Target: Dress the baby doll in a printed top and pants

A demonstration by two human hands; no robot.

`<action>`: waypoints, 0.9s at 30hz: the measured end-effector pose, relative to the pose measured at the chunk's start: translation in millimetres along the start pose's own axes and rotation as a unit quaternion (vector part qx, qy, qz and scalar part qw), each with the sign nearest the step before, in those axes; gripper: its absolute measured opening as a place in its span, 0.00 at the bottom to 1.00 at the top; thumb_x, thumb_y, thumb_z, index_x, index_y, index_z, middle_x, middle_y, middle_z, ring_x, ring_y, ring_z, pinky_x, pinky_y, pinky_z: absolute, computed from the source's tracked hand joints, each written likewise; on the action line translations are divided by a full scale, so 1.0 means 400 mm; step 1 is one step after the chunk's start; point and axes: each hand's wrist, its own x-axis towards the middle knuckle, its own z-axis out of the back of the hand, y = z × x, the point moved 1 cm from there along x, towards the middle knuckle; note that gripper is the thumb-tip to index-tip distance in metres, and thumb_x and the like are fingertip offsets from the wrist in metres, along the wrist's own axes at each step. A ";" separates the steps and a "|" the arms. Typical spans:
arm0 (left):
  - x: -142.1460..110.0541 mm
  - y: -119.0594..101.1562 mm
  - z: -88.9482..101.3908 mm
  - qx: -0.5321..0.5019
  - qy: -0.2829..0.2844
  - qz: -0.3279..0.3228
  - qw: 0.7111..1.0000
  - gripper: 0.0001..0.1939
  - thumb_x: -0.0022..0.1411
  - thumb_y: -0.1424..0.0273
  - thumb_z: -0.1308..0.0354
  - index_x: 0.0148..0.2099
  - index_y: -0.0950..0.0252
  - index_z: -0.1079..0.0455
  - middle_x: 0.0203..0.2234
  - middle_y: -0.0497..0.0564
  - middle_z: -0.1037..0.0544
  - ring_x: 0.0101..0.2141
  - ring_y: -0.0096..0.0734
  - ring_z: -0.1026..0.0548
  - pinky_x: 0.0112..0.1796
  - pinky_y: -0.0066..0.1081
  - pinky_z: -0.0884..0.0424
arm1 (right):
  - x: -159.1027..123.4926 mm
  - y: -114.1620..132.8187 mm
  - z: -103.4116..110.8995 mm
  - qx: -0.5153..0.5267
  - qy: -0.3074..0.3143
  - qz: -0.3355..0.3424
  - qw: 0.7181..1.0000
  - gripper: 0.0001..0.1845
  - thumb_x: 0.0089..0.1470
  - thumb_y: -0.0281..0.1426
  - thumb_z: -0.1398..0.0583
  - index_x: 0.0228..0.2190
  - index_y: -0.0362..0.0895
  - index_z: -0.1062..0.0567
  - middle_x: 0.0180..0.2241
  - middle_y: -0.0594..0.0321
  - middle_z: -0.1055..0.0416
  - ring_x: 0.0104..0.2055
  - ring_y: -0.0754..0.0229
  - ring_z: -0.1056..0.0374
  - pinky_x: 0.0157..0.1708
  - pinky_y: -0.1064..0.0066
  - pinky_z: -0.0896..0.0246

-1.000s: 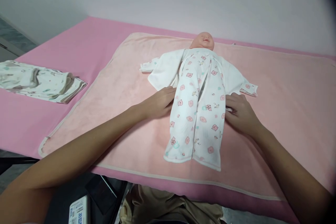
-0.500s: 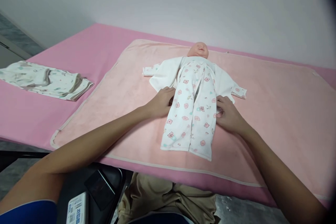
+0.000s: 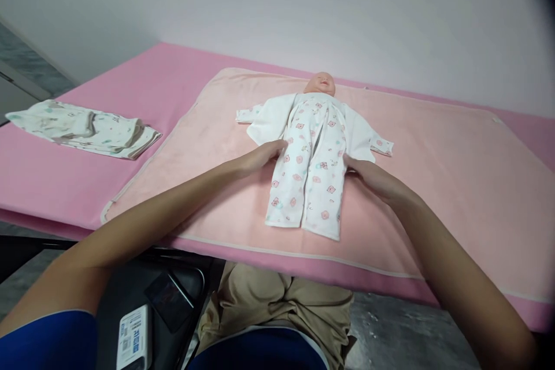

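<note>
A baby doll (image 3: 321,84) lies face up, its head at the far side and its limbs hidden by clothes. White baby pants (image 3: 323,188) with pink bear prints lie over its front, legs toward me. Beneath them a white baby top (image 3: 272,120) spreads out on both sides, its printed cuffs showing. At the left edge of the pants, my left hand (image 3: 261,157) pinches the cloth, its fingers partly hidden. My right hand (image 3: 372,176) grips the right edge, thumb on top and fingers tucked underneath.
A peach blanket (image 3: 451,185) covers much of the pink table (image 3: 143,75). Folded printed baby clothes (image 3: 87,130) lie at the left. Below the table edge, a black chair seat (image 3: 117,283) bears a phone (image 3: 169,300) and a white pack (image 3: 133,338). A wall stands behind.
Both hands have shifted, with thumbs now on the pants' edges and fingers less curled. The lower pant legs sit a little farther from the table's front edge. The view has tilted slightly down.
</note>
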 end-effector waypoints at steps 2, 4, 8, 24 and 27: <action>-0.010 -0.020 -0.021 -0.066 0.015 0.025 0.997 0.31 0.71 0.48 0.38 0.66 0.62 0.24 0.60 0.61 0.16 0.68 0.56 0.25 0.69 0.50 0.31 | -0.019 0.024 -0.027 0.130 0.003 -0.022 0.991 0.26 0.70 0.56 0.36 0.56 0.52 0.16 0.60 0.58 0.18 0.66 0.45 0.25 0.73 0.52 0.32; -0.022 -0.047 -0.043 -0.116 0.049 0.040 0.991 0.32 0.70 0.50 0.34 0.69 0.61 0.26 0.62 0.61 0.17 0.69 0.56 0.25 0.69 0.51 0.30 | -0.040 0.051 -0.056 0.226 0.022 -0.014 0.974 0.28 0.69 0.53 0.33 0.62 0.51 0.20 0.61 0.57 0.19 0.67 0.46 0.24 0.71 0.52 0.28; -0.047 -0.089 -0.079 -0.182 0.055 0.051 0.980 0.32 0.66 0.60 0.29 0.69 0.63 0.26 0.60 0.63 0.16 0.67 0.57 0.22 0.69 0.54 0.30 | -0.085 0.088 -0.099 0.330 0.035 0.003 0.943 0.30 0.67 0.36 0.29 0.66 0.49 0.25 0.61 0.55 0.18 0.65 0.47 0.21 0.67 0.53 0.22; -0.254 -0.087 -0.190 -0.235 0.031 0.215 0.947 0.21 0.63 0.63 0.25 0.54 0.68 0.18 0.47 0.60 0.12 0.45 0.40 0.15 0.48 0.36 0.21 | -0.284 0.058 -0.103 0.258 0.006 -0.127 0.958 0.25 0.70 0.46 0.35 0.62 0.49 0.21 0.57 0.52 0.16 0.61 0.42 0.19 0.62 0.53 0.18; -0.268 -0.073 -0.184 -0.240 0.027 0.221 0.945 0.21 0.64 0.60 0.25 0.53 0.68 0.18 0.47 0.60 0.12 0.49 0.42 0.15 0.55 0.40 0.22 | -0.292 0.023 -0.109 0.258 0.005 -0.141 0.956 0.26 0.71 0.49 0.35 0.61 0.46 0.20 0.54 0.49 0.14 0.56 0.42 0.16 0.56 0.53 0.15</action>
